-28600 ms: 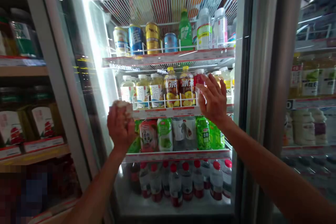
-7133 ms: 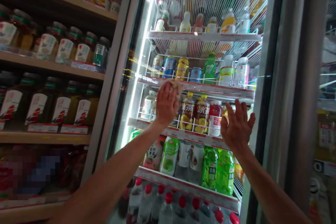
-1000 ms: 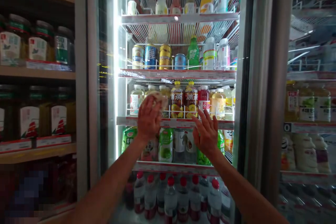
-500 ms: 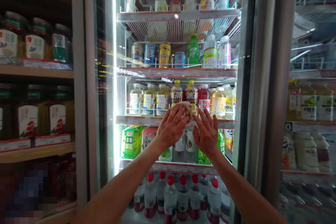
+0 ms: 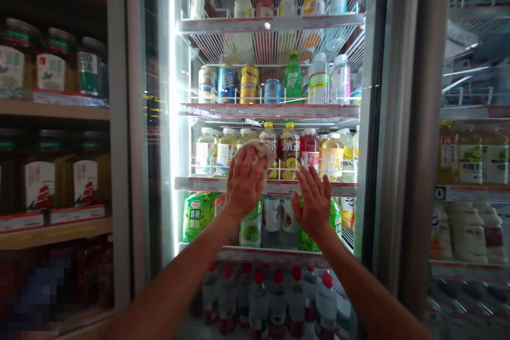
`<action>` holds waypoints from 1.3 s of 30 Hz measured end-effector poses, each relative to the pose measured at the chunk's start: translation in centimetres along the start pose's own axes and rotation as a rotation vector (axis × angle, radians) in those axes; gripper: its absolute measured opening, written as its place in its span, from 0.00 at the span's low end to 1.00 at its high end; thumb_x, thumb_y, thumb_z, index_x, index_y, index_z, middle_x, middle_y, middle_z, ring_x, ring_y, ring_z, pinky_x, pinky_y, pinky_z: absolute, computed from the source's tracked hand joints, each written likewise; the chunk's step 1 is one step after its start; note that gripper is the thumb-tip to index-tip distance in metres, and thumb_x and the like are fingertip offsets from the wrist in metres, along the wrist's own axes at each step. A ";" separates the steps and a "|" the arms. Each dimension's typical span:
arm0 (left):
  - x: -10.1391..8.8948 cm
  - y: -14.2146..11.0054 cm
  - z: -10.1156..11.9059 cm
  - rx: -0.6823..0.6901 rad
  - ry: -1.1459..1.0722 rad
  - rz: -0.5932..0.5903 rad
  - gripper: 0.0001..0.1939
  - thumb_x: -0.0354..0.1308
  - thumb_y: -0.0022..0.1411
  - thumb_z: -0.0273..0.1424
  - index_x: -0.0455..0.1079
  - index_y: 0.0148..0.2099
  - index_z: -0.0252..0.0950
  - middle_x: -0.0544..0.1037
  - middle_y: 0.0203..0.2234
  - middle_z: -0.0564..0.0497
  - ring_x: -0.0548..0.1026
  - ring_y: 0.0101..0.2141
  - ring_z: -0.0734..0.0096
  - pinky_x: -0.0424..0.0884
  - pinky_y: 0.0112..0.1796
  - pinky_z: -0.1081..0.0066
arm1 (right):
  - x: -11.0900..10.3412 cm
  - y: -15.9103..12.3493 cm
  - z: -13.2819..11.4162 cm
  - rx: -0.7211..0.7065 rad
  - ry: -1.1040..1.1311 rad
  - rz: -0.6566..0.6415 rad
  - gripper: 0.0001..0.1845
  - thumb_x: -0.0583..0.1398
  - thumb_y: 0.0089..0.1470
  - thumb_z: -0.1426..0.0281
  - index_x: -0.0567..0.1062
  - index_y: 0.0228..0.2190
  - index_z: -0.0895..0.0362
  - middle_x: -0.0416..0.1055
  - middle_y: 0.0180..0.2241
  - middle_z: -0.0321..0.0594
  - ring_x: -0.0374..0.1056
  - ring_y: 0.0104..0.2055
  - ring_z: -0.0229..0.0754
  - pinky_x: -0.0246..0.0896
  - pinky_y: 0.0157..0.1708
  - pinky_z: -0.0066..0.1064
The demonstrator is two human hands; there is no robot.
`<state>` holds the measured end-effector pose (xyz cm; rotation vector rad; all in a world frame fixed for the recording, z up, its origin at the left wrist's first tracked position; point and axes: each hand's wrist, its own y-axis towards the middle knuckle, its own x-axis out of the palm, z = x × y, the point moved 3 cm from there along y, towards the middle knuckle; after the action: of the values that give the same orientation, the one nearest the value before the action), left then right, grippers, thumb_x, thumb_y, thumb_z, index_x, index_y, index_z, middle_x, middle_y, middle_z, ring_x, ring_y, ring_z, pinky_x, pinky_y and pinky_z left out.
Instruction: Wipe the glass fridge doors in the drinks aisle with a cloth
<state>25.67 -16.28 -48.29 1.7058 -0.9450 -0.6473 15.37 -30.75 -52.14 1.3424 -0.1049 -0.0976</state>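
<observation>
My left hand (image 5: 245, 183) presses a light-coloured cloth (image 5: 258, 150) against the glass door (image 5: 159, 133) of a lit drinks fridge. The cloth bunches out past the fingertips, in front of the tea bottles (image 5: 206, 151) on the third shelf. To its right, my right hand (image 5: 313, 199) lies with fingers spread and empty, its palm towards the glass. Behind the glass, between the hands, stands a brown bottle with a yellow cap (image 5: 289, 149). Below the hands are green pouches (image 5: 198, 218), partly hidden by my arms.
Inside the fridge, cans (image 5: 249, 84) and bottles line the upper shelves, with red-capped bottles (image 5: 258, 297) at the bottom. A metal door frame (image 5: 418, 133) stands on the right, beside another drinks fridge. Wooden shelves (image 5: 56, 111) with jars stand on the left.
My left hand has moved left and slightly up across the glass with the cloth. My right hand stays in nearly the same place.
</observation>
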 end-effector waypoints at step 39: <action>-0.8 -2.6 -1.1 -0.060 -0.017 0.015 0.23 0.53 0.57 0.29 0.59 0.56 0.37 0.58 0.59 0.42 0.51 0.61 0.55 0.54 0.57 0.53 | -0.1 -0.1 0.0 0.018 0.028 -0.013 0.30 0.52 0.53 0.73 0.53 0.58 0.54 0.60 0.57 0.44 0.47 0.63 0.44 0.39 0.61 0.48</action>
<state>26.83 -14.64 -50.42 1.6413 -0.9402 -0.6753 15.29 -30.79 -52.19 1.3618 -0.0733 -0.0885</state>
